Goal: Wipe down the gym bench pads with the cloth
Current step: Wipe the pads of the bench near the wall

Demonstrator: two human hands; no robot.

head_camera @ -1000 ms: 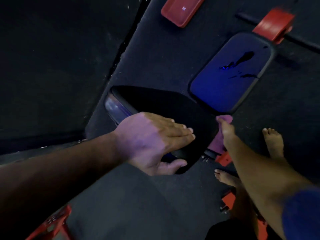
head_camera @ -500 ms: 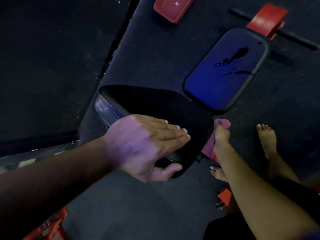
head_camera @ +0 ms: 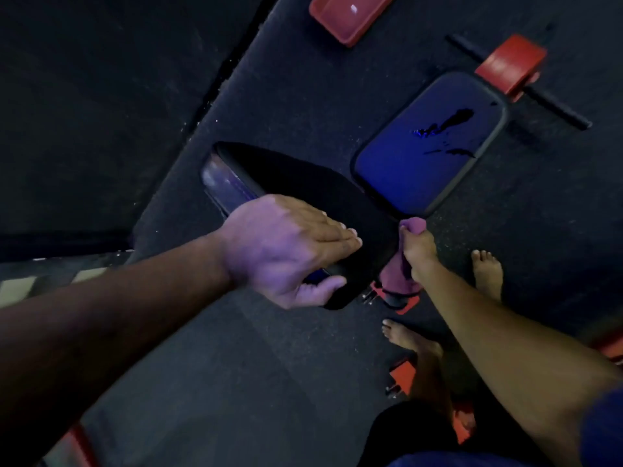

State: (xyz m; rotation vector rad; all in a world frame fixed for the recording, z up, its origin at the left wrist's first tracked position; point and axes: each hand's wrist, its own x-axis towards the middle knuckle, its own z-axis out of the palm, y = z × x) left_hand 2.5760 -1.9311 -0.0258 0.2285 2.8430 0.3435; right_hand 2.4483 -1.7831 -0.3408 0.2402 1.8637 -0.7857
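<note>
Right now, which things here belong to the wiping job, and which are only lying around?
For the job:
cloth, gripped by the right hand
near pad, with the left hand resting on its edge
far pad, with dark wet marks

Just lying about:
red tray
black bar with its red bracket

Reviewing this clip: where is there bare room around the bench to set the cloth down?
Bare floor lies between the red tray and the two pads, and nearer, below the left hand. It is crowded at the black pad's near end, where the right hand grips the cloth beside the red frame and bare feet.
</note>
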